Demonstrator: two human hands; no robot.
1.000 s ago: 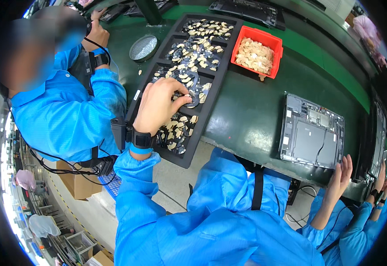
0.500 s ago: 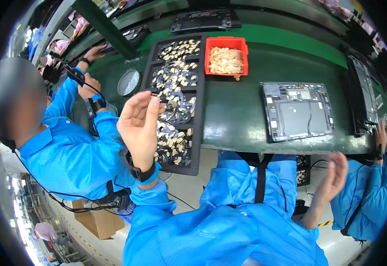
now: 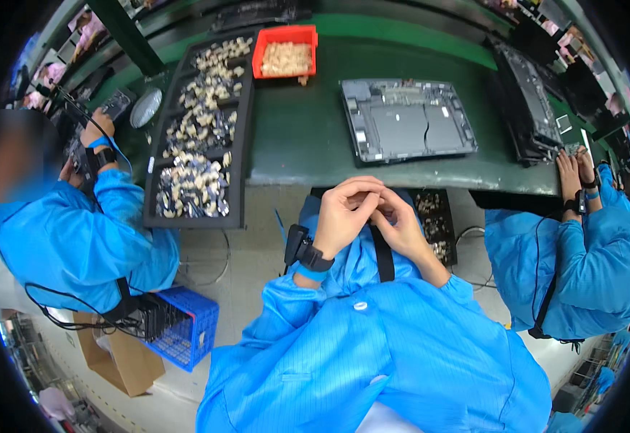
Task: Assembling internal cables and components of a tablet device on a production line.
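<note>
Both hands meet in front of my body, just below the bench's front edge. My left hand (image 3: 345, 216) curls in, with its thumb and fingers pinched together. Against its fingertips my right hand (image 3: 403, 229) is also pinched. Whatever lies between the fingertips is too small or hidden to make out. Left of the hands sits a long black compartment tray (image 3: 238, 155) full of small beige-and-dark parts (image 3: 196, 184). An opened laptop base (image 3: 416, 130) with its inner parts showing lies on the bench beyond my right hand.
A red bin (image 3: 310, 66) of small beige pieces stands behind the tray. On the right are stacked dark laptop parts (image 3: 527, 108). Co-workers in blue sit left (image 3: 84, 238) and right (image 3: 596, 260). A blue crate (image 3: 199, 325) and a carton (image 3: 131, 368) stand on the floor.
My left hand has come from over the compartment tray to in front of my body. My right hand has moved inward to meet it. The view has swung right.
</note>
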